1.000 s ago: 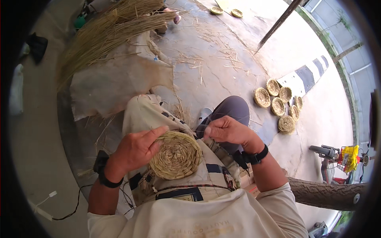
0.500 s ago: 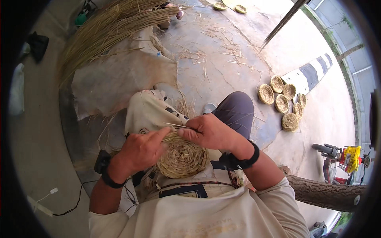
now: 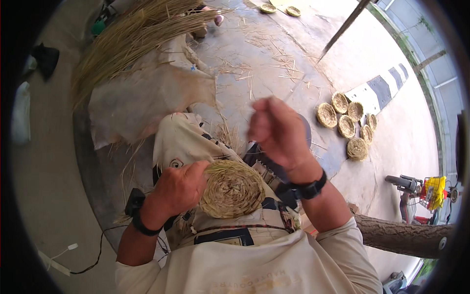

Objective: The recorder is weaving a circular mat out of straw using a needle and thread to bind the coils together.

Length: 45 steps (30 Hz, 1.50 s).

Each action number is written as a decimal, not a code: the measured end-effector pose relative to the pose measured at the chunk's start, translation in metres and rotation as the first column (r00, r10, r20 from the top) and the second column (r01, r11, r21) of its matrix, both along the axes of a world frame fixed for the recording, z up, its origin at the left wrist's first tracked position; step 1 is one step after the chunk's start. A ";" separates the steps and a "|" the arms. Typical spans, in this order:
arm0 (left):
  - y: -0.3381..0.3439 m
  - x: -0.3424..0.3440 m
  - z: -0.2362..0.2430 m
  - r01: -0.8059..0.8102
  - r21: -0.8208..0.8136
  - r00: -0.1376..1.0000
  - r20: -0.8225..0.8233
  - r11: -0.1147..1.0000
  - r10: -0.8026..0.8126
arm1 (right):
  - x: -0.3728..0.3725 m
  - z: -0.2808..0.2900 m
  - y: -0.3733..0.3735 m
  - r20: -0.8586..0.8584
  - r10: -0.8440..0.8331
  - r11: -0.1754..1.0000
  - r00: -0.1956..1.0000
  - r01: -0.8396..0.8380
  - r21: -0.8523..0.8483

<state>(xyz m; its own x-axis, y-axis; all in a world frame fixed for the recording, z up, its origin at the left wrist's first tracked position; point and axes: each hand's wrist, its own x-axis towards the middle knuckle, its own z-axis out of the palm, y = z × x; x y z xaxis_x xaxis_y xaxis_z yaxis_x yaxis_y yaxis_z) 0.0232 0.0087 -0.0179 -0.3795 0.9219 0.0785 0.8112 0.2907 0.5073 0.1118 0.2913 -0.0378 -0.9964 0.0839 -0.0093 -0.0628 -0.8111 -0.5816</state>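
Watching the head view, I see the left hand (image 3: 180, 191) clamped on the edge of a round, yellowish woven-straw basket (image 3: 233, 190) on the beige cloth-covered lap (image 3: 178, 142); the blurred right hand (image 3: 278, 131) hangs apart, its grip unclear to me.

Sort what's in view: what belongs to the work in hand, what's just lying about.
Work in hand:
round woven straw piece, its edge in the left hand;
right hand, blurred, apart from it;
long straw bundle, probably the material;
round straw baskets, likely similar pieces.

Just lying about:
log;
two-wheeler;
white connector.
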 end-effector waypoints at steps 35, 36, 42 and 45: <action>-0.176 -0.141 0.014 -0.793 0.139 0.506 -0.393 0.594 0.768 | 0.456 -0.005 0.439 0.071 -0.953 -0.038 0.293 -0.350 0.936; -0.180 -0.143 0.019 -0.818 0.141 0.470 -0.395 0.557 0.789 | 0.441 -0.016 0.423 0.052 -0.958 -0.018 0.281 -0.241 0.970; -0.100 -0.098 0.015 -0.738 0.060 0.638 -0.265 0.673 0.723 | 0.185 0.022 0.115 0.262 -0.602 0.469 0.754 0.069 0.880; -0.058 -0.063 0.010 -0.616 0.091 0.780 -0.068 0.783 0.622 | 0.079 0.026 -0.006 -0.199 0.115 0.001 0.973 0.200 0.980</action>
<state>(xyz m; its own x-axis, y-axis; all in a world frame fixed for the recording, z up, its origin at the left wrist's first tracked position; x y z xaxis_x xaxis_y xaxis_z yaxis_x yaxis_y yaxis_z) -0.0393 -0.0490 -0.0083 -0.8551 0.4833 0.1876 0.5097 0.7173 0.4751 0.1912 0.2850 -0.0115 -0.9541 -0.1053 0.2803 -0.2889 0.5699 -0.7692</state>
